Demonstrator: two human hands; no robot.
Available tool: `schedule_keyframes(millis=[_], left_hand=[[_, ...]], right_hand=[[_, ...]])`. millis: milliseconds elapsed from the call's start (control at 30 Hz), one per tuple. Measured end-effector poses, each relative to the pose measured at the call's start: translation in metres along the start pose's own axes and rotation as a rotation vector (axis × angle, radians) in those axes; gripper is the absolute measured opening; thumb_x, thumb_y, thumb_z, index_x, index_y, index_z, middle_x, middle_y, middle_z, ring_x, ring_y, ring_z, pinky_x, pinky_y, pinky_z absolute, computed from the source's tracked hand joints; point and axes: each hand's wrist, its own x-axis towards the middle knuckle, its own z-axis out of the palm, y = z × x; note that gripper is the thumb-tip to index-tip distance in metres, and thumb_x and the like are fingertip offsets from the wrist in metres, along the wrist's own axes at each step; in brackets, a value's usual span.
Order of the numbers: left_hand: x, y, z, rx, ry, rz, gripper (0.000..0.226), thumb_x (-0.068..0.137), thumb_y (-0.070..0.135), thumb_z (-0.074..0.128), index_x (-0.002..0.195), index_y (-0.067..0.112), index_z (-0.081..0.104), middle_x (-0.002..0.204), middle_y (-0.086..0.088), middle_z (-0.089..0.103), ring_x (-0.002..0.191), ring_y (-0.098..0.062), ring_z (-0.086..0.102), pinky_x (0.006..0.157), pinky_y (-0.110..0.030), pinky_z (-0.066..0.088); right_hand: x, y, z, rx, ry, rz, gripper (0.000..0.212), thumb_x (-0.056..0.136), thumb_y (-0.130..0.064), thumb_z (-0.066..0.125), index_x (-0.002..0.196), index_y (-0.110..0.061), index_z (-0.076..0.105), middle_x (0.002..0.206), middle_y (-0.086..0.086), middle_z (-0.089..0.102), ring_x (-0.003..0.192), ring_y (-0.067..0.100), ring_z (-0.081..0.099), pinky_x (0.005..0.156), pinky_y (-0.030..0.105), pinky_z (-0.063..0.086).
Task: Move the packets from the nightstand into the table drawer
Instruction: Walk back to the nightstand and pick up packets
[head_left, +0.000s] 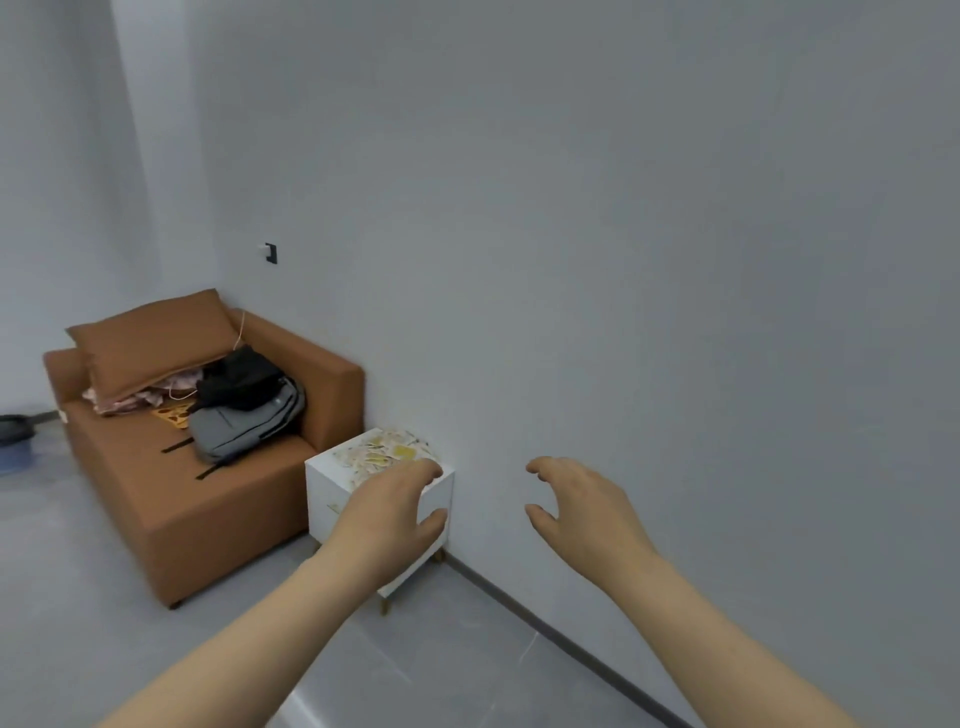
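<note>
The packets (384, 453) sit in a loose pile on top of the white nightstand (323, 493), just below the middle of the frame, tucked between the brown sofa (156, 499) and the wall (571, 234). The left hand (389, 514) is out in front of the nightstand and the right hand (582, 506) is off to its right. Both have their fingers loosely curled with nothing in them. The packets look small, thin and light, probably crinkly and a bit slippery. I'd pinch a few by the edges or scoop the heap with both hands, not squeeze. The table drawer isn't in view.
</note>
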Motion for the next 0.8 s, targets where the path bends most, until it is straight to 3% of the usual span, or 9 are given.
schedule_keyframes(millis=[233,567,700,800], left_hand=[[0.105,-0.076,-0.010,0.057,0.040,0.010,0.038,0.091,0.029,0.053,0.128,0.022,0.050,0.127,0.009,0.053,0.117,-0.010,0.049,0.092,-0.020,0.035],[0.226,-0.156,0.029,0.075,0.014,-0.070,0.042,0.092,0.032,0.053,0.132,0.024,0.047,0.130,0.010,0.052,0.119,-0.009,0.049,0.094,-0.018,0.035],[0.280,-0.181,0.045,0.124,-0.005,-0.125,0.039,0.090,0.035,0.053,0.128,0.025,0.049,0.123,0.007,0.055,0.110,-0.013,0.053,0.091,-0.030,0.045],[0.313,-0.199,0.058,0.162,-0.013,-0.148,0.039,0.090,0.035,0.053,0.128,0.025,0.049,0.120,0.006,0.056,0.109,-0.014,0.053,0.090,-0.029,0.045]], right_hand=[[0.128,-0.011,0.039,0.007,-0.005,-0.035,0.045,0.096,-0.032,0.048,0.139,-0.025,0.039,0.134,-0.007,0.051,0.118,0.011,0.052,0.096,0.027,0.044],[0.275,0.024,0.105,0.022,-0.061,-0.081,0.043,0.096,-0.033,0.047,0.137,-0.026,0.040,0.130,-0.007,0.052,0.116,0.012,0.054,0.093,0.027,0.045],[0.336,0.045,0.130,0.043,-0.074,-0.117,0.040,0.095,-0.033,0.048,0.134,-0.025,0.042,0.126,-0.007,0.054,0.113,0.013,0.055,0.092,0.029,0.045],[0.379,0.059,0.151,0.045,-0.104,-0.144,0.039,0.094,-0.033,0.048,0.132,-0.025,0.043,0.125,-0.007,0.054,0.112,0.014,0.055,0.091,0.029,0.046]])
